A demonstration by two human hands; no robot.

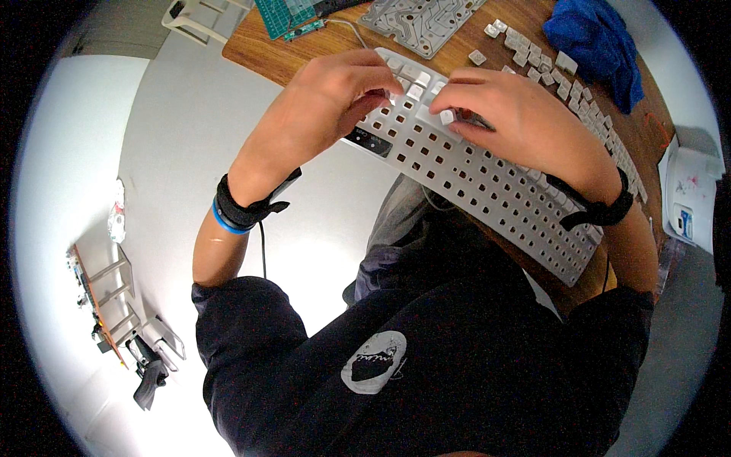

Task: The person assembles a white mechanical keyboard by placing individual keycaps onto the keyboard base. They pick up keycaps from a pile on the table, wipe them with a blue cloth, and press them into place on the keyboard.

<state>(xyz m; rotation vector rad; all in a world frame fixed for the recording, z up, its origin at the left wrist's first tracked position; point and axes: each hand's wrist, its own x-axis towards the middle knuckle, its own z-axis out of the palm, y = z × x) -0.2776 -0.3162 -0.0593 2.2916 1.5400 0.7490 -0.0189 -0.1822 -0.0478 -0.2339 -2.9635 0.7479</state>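
Note:
A white keyboard shell (pixel 487 179) with rows of square holes slants from upper middle to lower right, one edge above my lap. My left hand (pixel 324 95) is curled over its far left end, fingertips closed together by the white keycaps (pixel 415 80) there; whatever they grip is hidden. Between the thumb and fingers of my right hand (pixel 525 118) is a white keycap (pixel 447 116), just above the shell. More keycaps sit along the shell's far side, partly covered by my right hand and wrist. A black label strip (pixel 368 142) marks the near left corner.
Loose white keycaps (pixel 533 57) lie in a long band on the wooden table (pixel 274 46). Beyond the shell are a printed circuit sheet (pixel 419 23), a green cutting mat (pixel 282 15) and a small green board with a cable. A blue cloth (pixel 594 38) lies far right.

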